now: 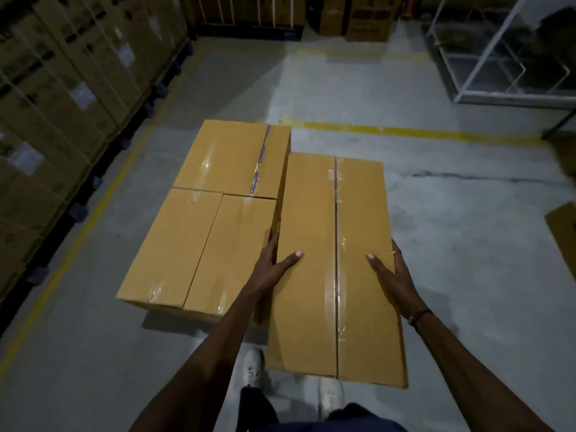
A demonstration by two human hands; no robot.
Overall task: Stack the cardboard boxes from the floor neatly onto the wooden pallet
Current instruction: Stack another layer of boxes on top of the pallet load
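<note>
Head view: the person is holding a long cardboard box (336,266) at the centre-right of the frame. The left hand (274,263) is clasping the box's left long side, thumb lying flat on the top face and fingers wrapped down over the edge. The right hand (389,269) is mirroring this on the right long side, thumb on top and fingers curled over the edge. The box is running away from the viewer, its taped seam lengthwise, and its left edge is sitting just beside the stack (205,213) at the centre-left of the frame.

The stack is showing three box tops: two lying side by side nearer the viewer and one set crosswise beyond them. The wooden pallet is not visible; whether it is under the stack cannot be told. Another box (564,232) is showing at the right edge of the frame, on the concrete floor (452,229).

Judged step: placing the held box against the right side of the stack. To do this well:
- Keep both grips level so the box is not tilting.
- Bring its left face flush with the stack, with no gap.
- Line its near end up with the near ends of the stack.
- Withdraw the left fingers before closing the gap, as they appear to be lying between the box and the stack and are at risk of being pinched.
</note>
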